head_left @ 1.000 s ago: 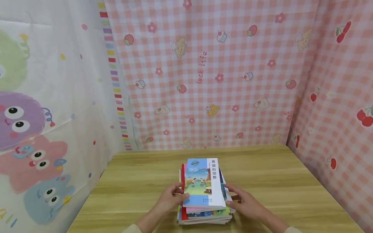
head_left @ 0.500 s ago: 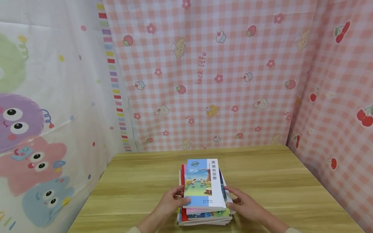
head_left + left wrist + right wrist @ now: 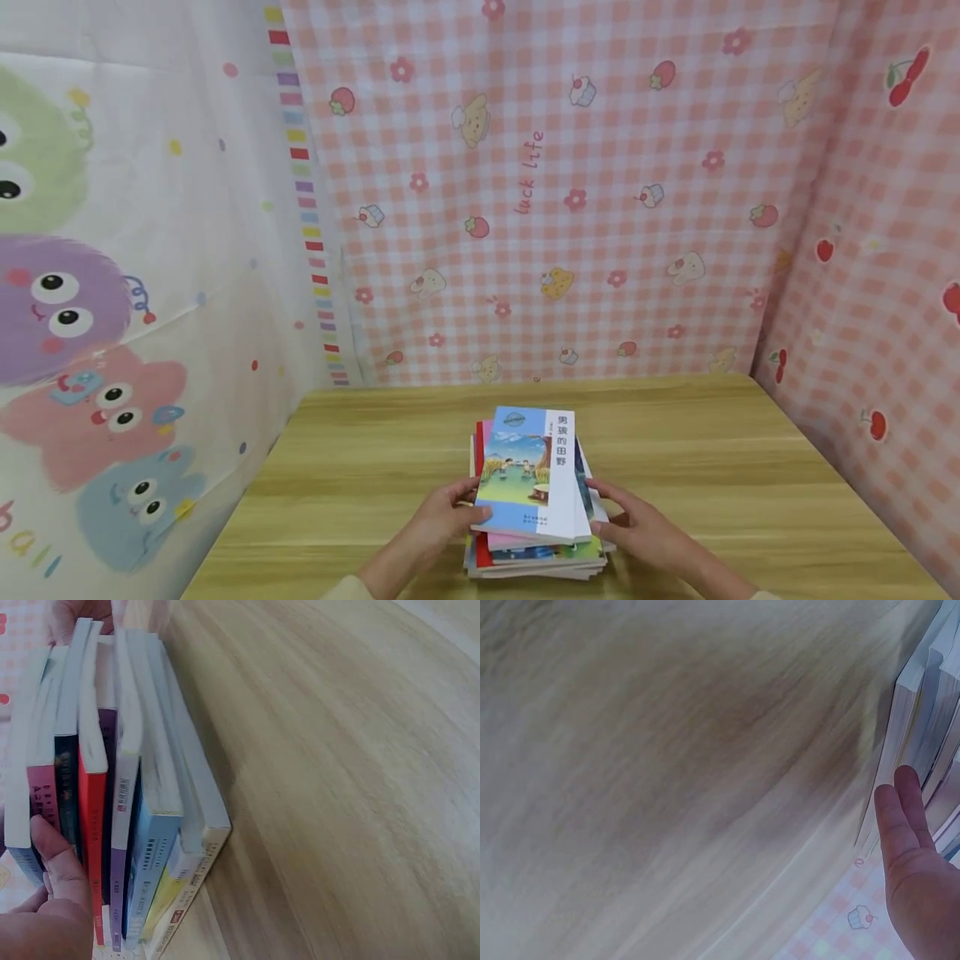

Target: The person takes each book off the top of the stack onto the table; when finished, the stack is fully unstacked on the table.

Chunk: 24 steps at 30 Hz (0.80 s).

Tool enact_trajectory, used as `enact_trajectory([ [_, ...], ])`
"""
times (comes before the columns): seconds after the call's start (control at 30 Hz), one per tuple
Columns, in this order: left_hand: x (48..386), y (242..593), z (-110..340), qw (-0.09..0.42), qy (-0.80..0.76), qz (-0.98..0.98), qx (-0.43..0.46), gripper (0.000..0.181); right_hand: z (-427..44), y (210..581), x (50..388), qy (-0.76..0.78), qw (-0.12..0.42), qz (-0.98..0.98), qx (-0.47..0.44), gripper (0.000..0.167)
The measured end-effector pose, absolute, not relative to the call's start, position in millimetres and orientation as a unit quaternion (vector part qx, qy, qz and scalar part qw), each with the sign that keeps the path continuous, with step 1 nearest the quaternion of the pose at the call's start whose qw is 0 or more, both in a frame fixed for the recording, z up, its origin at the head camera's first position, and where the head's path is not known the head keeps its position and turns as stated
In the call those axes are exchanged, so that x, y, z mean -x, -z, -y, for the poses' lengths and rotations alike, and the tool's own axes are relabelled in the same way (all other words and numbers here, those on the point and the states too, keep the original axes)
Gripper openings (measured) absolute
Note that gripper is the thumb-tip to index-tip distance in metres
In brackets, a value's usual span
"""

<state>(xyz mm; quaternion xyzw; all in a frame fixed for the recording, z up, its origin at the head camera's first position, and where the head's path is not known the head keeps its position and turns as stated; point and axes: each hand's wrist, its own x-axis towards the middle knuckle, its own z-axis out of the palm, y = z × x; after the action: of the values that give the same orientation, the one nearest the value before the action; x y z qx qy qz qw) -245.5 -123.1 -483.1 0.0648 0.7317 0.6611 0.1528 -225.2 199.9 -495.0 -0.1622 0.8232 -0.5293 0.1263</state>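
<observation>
1. We see the table (image 3: 375, 467) from above, bearing one stack of books (image 3: 536, 573) at six o'clock of the head view.
2. The top book (image 3: 517, 471) lies flat, cover up, its blue and white cover showing two children outdoors and a column of title characters towards one o'clock. A second white edge shows under it at five o'clock; we cannot tell whether that belongs to the same book.
3. We find the left hand (image 3: 442, 518) at nine o'clock of the stack, pinching the top book near its eight o'clock corner, with the thumb on the cover.
4. The right hand (image 3: 641, 525) is at four o'clock, its fingers (image 3: 895, 829) extended and touching the stack's side; they are not wrapped around anything that we can see.
5. From the left wrist we read the stack's contents, top to bottom, by the spines: among them the pink spine (image 3: 43, 795), the dark spine (image 3: 66, 787), the red spine (image 3: 94, 832), the purple spine (image 3: 118, 892), the blue spine (image 3: 154, 847) and, lowest, the cream spine (image 3: 191, 885). The edges are uneven.
6. Around the table we see the checked cloth (image 3: 660, 133) at twelve o'clock, the cartoon cloth (image 3: 225, 208) at ten and the cherry cloth (image 3: 847, 333) at two.
</observation>
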Motion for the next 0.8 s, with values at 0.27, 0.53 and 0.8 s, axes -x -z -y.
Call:
enact_trajectory([
  [0.27,244.5,485.0,125.6,0.157,-0.718,-0.676,-0.056,0.06,-199.8,497.1,224.0,0.537,0.134,-0.817,0.163,0.067],
  [0.53,242.9,482.8,135.0,0.14,-0.756,-0.637,-0.064,0.066,-200.4,497.3,224.2,0.539,0.136,-0.816,0.158,0.067],
  [0.8,249.3,476.1,153.3,0.113,-0.779,-0.614,-0.061,0.063,-200.5,497.2,224.9,0.532,0.146,-0.822,0.143,0.068],
])
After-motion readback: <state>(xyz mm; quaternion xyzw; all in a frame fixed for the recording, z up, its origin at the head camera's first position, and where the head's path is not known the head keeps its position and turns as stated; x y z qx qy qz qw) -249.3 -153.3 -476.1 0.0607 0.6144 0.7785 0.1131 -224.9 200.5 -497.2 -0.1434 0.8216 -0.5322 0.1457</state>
